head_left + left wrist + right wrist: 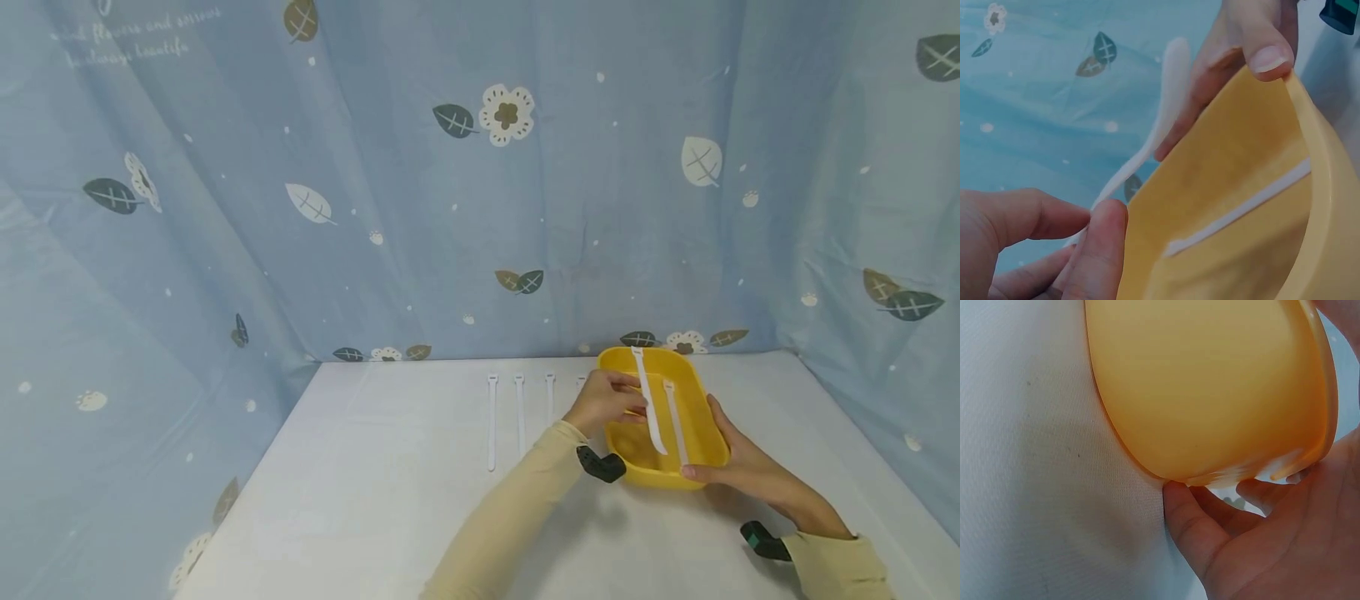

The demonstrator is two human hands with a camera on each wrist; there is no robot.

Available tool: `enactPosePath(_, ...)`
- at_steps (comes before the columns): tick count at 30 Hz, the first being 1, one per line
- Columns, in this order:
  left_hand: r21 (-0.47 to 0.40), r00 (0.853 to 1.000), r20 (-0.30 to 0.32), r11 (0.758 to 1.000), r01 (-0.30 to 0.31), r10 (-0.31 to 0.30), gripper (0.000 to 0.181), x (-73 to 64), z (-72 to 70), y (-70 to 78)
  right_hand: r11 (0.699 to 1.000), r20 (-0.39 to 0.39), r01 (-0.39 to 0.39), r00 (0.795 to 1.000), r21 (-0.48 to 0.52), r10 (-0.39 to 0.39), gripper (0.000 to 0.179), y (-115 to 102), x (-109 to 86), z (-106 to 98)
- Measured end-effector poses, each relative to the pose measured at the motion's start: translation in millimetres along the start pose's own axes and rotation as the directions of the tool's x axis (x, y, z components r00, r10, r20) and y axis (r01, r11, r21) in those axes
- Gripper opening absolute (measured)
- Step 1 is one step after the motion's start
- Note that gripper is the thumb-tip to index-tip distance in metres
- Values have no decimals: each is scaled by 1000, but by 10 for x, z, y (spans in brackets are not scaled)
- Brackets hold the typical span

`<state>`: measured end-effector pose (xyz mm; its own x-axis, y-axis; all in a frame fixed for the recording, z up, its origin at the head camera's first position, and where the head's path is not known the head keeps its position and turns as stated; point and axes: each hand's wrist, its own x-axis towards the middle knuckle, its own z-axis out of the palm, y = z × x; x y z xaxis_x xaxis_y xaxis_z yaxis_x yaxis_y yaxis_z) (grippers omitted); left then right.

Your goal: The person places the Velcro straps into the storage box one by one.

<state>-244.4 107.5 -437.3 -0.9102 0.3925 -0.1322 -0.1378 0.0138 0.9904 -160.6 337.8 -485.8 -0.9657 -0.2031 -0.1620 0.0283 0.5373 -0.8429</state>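
In the head view my left hand point(606, 400) pinches a white cable tie point(650, 408) over the yellow plastic box point(711, 417). The left wrist view has thumb and index finger meeting on the thin strip, whose wide free end point(1174, 78) bends upward. A second white cable tie point(676, 423) lies inside the box. My right hand point(746, 468) grips the box at its near right corner, thumb over the rim. Seen from the right wrist, its fingers point(1197, 519) are tucked against the underside of the box, beside the white cloth.
Left of the box, several more white cable ties point(492, 422) lie in a spaced row on the white tabletop point(375, 483); my left hand and forearm partly cover some. A blue patterned curtain point(420, 233) hangs behind the table and along both sides.
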Motion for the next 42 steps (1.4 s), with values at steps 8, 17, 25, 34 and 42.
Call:
enactPosePath(8,51,997,-68,997,49,-46,27,26,115,-43,1000,-11,-4,1000,1,4,130,-14,-18,15)
enactPosePath(17,125,988,-137,989,85,-68,25,51,262,-38,1000,-6,13,1000,-13,-13,129,-5,-11,1)
enactPosePath(25,163,991,-133,985,55,-34,26,47,367,-64,1000,7,-12,1000,-8,12,130,-15,-14,5)
enactPosePath(34,218,991,-133,975,53,-24,35,27,386,-81,1000,11,9,1000,-13,-9,128,-1,-2,11)
enactPosePath(42,281,984,-175,956,81,-32,31,73,433,-122,1000,6,-10,1000,-15,11,130,-22,-10,9)
